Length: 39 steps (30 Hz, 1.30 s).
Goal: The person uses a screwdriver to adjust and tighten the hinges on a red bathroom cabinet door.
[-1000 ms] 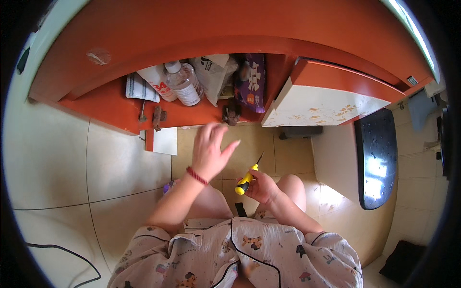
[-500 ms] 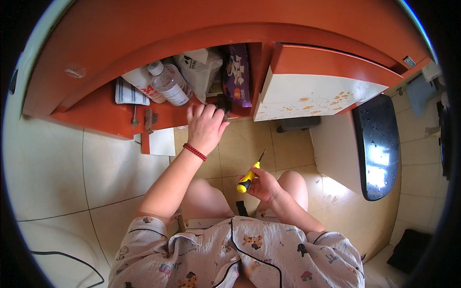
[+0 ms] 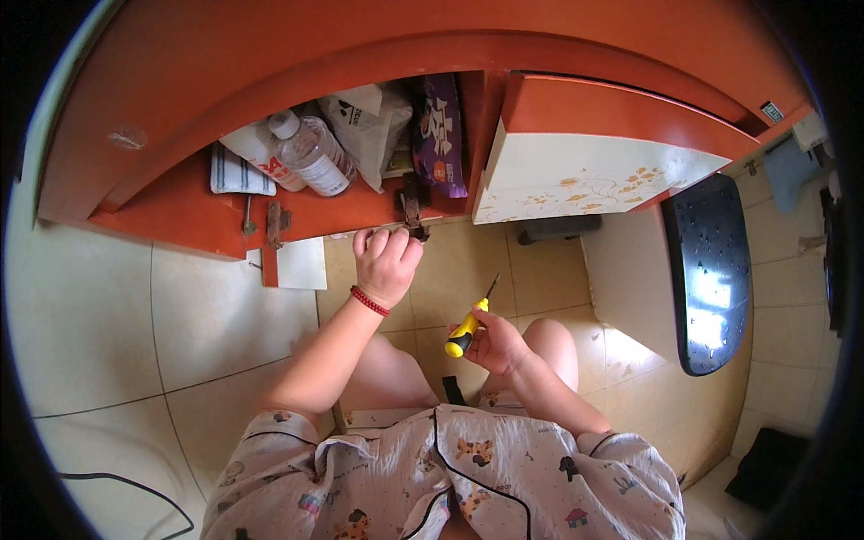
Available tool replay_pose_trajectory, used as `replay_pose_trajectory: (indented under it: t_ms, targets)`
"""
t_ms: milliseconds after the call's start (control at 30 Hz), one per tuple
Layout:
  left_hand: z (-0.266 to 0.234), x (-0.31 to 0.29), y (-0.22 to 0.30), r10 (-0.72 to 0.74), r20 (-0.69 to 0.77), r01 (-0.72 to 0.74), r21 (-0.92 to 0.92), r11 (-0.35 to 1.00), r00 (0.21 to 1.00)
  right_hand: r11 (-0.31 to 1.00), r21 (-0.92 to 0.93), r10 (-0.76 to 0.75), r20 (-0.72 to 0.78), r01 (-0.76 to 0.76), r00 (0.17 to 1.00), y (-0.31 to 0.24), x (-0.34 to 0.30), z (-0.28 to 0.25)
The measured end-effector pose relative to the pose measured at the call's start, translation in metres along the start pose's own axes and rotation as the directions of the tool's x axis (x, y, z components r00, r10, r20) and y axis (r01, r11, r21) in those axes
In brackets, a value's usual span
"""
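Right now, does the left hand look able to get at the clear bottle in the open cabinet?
Probably yes: the left hand is at the brown hinge on the front edge of the open cabinet, and nothing visible blocks the front of the clear bottle farther in.

My left hand (image 3: 387,267) curls at a rusty hinge (image 3: 412,202), upper centre; mid-frame, my right hand (image 3: 501,345) grips a screwdriver (image 3: 463,337).

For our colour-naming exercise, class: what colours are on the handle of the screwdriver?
The screwdriver handle is yellow and black; it shows best in the head view.
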<state>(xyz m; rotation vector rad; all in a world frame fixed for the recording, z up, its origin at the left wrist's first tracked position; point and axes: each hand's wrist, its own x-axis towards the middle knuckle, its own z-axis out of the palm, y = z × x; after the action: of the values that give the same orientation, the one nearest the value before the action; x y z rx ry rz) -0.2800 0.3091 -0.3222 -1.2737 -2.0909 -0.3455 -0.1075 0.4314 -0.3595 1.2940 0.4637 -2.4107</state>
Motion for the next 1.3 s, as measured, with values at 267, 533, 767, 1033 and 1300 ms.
replay_pose_trajectory:
  t_ms: [267, 533, 767, 1033, 1300]
  targets:
    - [0.003, -0.022, 0.003, -0.791, 0.475, 0.863, -0.489, 0.126, 0.385, 0.999, 0.036, -0.025, 0.006, 0.025, 1.0, -0.004, -0.003, -0.002]
    - [0.023, -0.02, -0.006, -0.373, 0.902, 0.701, -0.411, -0.583, 0.219, 1.0, 0.012, -0.026, 0.007, 0.026, 1.0, -0.006, 0.003, -0.008]
    - [0.036, -0.036, -0.004, -0.403, 0.833, 0.709, -0.542, -0.451, 0.38, 0.999, 0.042, -0.018, -0.003, 0.019, 1.0, -0.006, 0.01, -0.015]
    - [0.048, -0.035, -0.003, -0.412, 0.711, 0.662, -0.694, -0.282, 0.57, 0.999, -0.029, -0.033, -0.013, 0.032, 0.999, -0.012, 0.013, -0.011]
    - [0.064, -0.051, -0.007, -0.405, 0.654, 0.605, -0.752, -0.261, 0.639, 1.0, -0.01, -0.008, 0.002, 0.008, 1.0, -0.015, 0.017, -0.003]
